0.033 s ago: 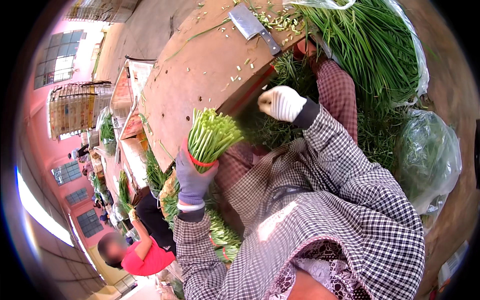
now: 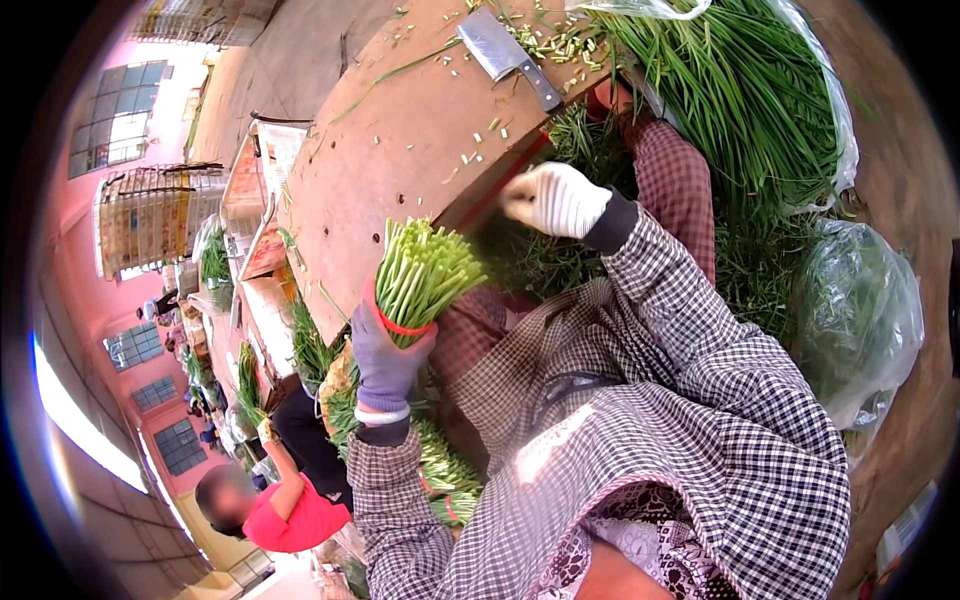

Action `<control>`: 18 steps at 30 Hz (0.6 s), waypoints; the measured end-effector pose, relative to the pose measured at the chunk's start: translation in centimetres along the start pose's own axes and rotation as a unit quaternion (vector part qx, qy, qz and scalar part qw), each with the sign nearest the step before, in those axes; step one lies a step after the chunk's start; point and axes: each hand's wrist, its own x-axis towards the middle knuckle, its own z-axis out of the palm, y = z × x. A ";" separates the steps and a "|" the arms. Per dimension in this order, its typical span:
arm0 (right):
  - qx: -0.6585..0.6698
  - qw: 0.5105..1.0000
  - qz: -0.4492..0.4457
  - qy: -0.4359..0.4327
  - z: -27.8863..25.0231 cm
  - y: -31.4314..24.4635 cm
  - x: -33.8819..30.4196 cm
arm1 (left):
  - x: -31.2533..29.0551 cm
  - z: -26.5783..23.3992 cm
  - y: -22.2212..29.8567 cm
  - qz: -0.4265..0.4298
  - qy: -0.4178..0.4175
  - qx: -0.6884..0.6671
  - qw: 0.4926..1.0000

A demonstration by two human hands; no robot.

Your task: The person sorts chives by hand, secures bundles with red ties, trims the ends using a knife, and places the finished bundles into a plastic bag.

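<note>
My left hand, in a grey-purple glove, is shut around a bundle of green stalks. A red band ties the bundle, and its cut ends point up. My right hand, in a white glove, is blurred. It hovers with curled fingers at the near edge of the wooden board, above loose greens. I cannot see whether it holds anything. A cleaver lies on the board's far side among small cut bits.
A big heap of long green stalks lies on clear plastic at the upper right. A filled plastic bag is on the right. More bundles lie below my arm. A person in a red shirt crouches at lower left by stacked crates.
</note>
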 end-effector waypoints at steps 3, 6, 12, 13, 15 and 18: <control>0.338 0.938 0.055 -0.059 -2.5 -7.0 3.1 | 0.4 -0.2 0.1 0.020 0.014 0.004 1.000; 0.237 0.969 -0.017 -0.062 2.7 -4.2 3.8 | 0.2 -0.1 0.7 0.011 0.016 -0.001 1.000; -0.129 0.982 0.016 -0.136 4.6 5.0 -0.3 | 0.0 0.0 -0.4 -0.012 0.025 -0.065 0.997; -0.021 0.991 0.086 -0.098 3.1 3.6 -0.1 | -0.1 -0.1 -0.6 -0.013 0.024 -0.074 0.997; 0.170 0.966 0.172 -0.096 1.0 0.7 1.2 | 0.8 -0.4 0.0 -0.014 0.014 -0.060 0.998; 0.346 0.930 0.068 -0.104 -1.3 -7.0 2.0 | 0.8 -0.2 0.1 -0.016 0.015 -0.045 0.999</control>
